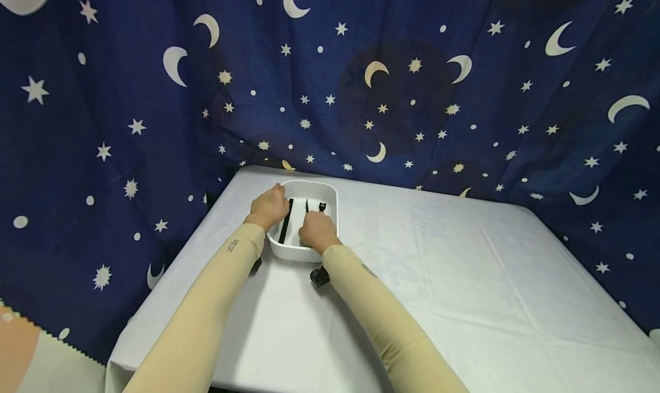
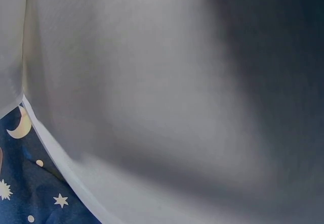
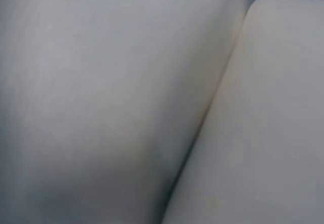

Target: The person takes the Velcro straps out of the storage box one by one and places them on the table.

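Note:
A white tub [image 1: 295,254] with rounded corners stands on the cloth-covered table. My left hand [image 1: 270,205] grips its left rim, with the fingers curled over the edge. Inside the tub, near its front right, my right hand [image 1: 317,230] reaches down with its knuckles up; its fingertips are hidden. A thin black pointed piece [image 1: 307,205] and a black strap end with a slotted head [image 1: 322,207] show just beyond that hand. Along the tub's left side lies a long flat black strap [image 1: 286,221]. Neither wrist view shows the hands or the straps.
White cloth covers the table [image 1: 464,278], which extends far to the right of the tub. Behind it and at the left hangs a dark blue curtain [image 1: 319,78] with moons and stars. Black wrist devices [image 1: 319,276] sit under the sleeves, close to the tub's front.

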`<action>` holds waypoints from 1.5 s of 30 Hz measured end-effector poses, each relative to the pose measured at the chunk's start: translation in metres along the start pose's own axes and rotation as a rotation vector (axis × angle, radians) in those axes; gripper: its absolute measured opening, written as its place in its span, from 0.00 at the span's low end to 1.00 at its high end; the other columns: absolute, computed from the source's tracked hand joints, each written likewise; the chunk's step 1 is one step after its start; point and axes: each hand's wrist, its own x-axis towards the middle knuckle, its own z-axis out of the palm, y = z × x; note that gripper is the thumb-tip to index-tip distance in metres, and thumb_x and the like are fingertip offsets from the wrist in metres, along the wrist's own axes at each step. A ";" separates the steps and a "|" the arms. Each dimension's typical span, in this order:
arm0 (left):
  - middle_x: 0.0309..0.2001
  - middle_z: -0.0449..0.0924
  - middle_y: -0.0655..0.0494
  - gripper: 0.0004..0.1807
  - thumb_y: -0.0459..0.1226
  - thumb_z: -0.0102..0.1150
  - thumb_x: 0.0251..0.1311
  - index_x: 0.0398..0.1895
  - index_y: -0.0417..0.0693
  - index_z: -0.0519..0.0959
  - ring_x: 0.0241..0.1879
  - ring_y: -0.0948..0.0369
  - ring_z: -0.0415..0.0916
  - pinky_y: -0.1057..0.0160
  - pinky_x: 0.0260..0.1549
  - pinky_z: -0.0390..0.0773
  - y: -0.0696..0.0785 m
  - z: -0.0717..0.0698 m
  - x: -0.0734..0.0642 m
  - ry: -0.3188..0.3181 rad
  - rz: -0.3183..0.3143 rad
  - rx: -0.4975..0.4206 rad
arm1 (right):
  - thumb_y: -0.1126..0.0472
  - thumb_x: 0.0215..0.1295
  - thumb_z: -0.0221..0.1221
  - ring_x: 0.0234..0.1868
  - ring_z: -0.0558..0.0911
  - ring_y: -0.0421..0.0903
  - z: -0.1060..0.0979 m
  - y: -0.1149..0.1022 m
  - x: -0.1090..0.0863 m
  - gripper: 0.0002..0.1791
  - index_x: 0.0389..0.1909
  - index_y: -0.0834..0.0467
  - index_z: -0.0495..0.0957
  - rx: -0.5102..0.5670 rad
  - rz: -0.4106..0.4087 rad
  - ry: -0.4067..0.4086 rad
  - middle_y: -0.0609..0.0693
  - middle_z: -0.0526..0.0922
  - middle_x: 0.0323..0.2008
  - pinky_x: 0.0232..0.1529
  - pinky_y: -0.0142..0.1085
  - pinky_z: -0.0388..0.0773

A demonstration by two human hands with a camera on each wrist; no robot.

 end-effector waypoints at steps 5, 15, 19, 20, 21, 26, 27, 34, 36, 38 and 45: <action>0.75 0.61 0.40 0.28 0.38 0.39 0.72 0.72 0.37 0.65 0.71 0.44 0.66 0.41 0.64 0.74 0.000 0.001 0.001 -0.001 -0.003 0.006 | 0.59 0.65 0.57 0.33 0.83 0.50 -0.001 0.000 0.000 0.12 0.23 0.57 0.81 0.002 0.010 -0.009 0.56 0.87 0.35 0.32 0.43 0.83; 0.75 0.61 0.41 0.28 0.39 0.40 0.72 0.72 0.37 0.65 0.71 0.44 0.67 0.41 0.63 0.75 0.000 -0.001 0.000 0.000 0.003 0.003 | 0.57 0.68 0.55 0.36 0.85 0.51 -0.006 -0.003 -0.003 0.13 0.26 0.57 0.81 0.035 0.042 -0.004 0.58 0.87 0.39 0.33 0.45 0.84; 0.75 0.61 0.41 0.29 0.39 0.39 0.72 0.73 0.37 0.65 0.71 0.44 0.67 0.41 0.62 0.76 0.000 -0.001 0.001 -0.006 0.002 0.007 | 0.57 0.68 0.55 0.35 0.84 0.51 -0.009 -0.004 -0.003 0.12 0.27 0.57 0.81 0.047 0.041 0.011 0.57 0.86 0.37 0.32 0.44 0.83; 0.75 0.61 0.41 0.29 0.39 0.39 0.72 0.73 0.37 0.65 0.71 0.45 0.67 0.41 0.62 0.75 0.000 -0.001 0.001 -0.006 0.001 0.008 | 0.56 0.68 0.55 0.34 0.83 0.51 -0.009 -0.005 -0.004 0.13 0.27 0.57 0.81 0.052 0.038 0.014 0.57 0.86 0.36 0.31 0.43 0.82; 0.75 0.61 0.41 0.28 0.39 0.38 0.72 0.73 0.38 0.65 0.71 0.45 0.67 0.41 0.63 0.75 0.000 -0.001 0.001 -0.006 0.000 0.011 | 0.57 0.67 0.55 0.33 0.83 0.51 -0.010 -0.005 -0.004 0.12 0.26 0.57 0.80 0.056 0.031 0.019 0.56 0.86 0.36 0.29 0.43 0.82; 0.75 0.62 0.41 0.27 0.38 0.34 0.74 0.72 0.39 0.67 0.71 0.44 0.67 0.41 0.63 0.75 0.001 -0.001 0.000 0.000 0.002 0.023 | 0.57 0.66 0.55 0.29 0.82 0.50 -0.014 -0.007 -0.006 0.12 0.24 0.56 0.79 0.082 0.008 0.028 0.55 0.85 0.31 0.25 0.41 0.78; 0.75 0.63 0.41 0.27 0.38 0.33 0.74 0.71 0.39 0.67 0.70 0.44 0.67 0.41 0.62 0.76 0.001 -0.001 0.000 0.001 0.003 0.025 | 0.58 0.66 0.55 0.29 0.82 0.50 -0.015 -0.008 -0.006 0.12 0.24 0.56 0.79 0.086 0.004 0.029 0.55 0.85 0.31 0.24 0.41 0.78; 0.75 0.62 0.41 0.27 0.39 0.32 0.75 0.72 0.39 0.67 0.70 0.44 0.68 0.41 0.62 0.76 0.000 0.000 0.001 -0.003 0.003 0.031 | 0.61 0.64 0.55 0.28 0.82 0.51 -0.017 -0.007 -0.008 0.10 0.24 0.57 0.79 0.123 -0.021 0.059 0.54 0.84 0.28 0.26 0.41 0.79; 0.75 0.62 0.41 0.27 0.39 0.32 0.76 0.72 0.39 0.66 0.70 0.44 0.67 0.41 0.62 0.76 0.000 0.000 0.002 -0.005 0.005 0.033 | 0.63 0.63 0.55 0.28 0.82 0.51 -0.018 -0.006 -0.009 0.10 0.23 0.58 0.79 0.135 -0.030 0.077 0.54 0.84 0.27 0.27 0.41 0.79; 0.75 0.62 0.42 0.27 0.39 0.32 0.76 0.71 0.39 0.67 0.70 0.44 0.68 0.41 0.62 0.76 -0.001 0.001 0.003 -0.004 0.007 0.038 | 0.64 0.62 0.55 0.27 0.80 0.51 -0.018 -0.005 -0.009 0.10 0.21 0.57 0.77 0.145 -0.034 0.094 0.54 0.83 0.26 0.26 0.40 0.78; 0.74 0.64 0.42 0.26 0.39 0.32 0.76 0.69 0.38 0.69 0.70 0.45 0.69 0.41 0.60 0.77 0.001 0.001 0.003 -0.001 0.013 0.050 | 0.68 0.64 0.50 0.19 0.69 0.46 -0.020 0.003 -0.009 0.19 0.13 0.53 0.64 0.202 -0.037 0.117 0.50 0.72 0.18 0.19 0.35 0.68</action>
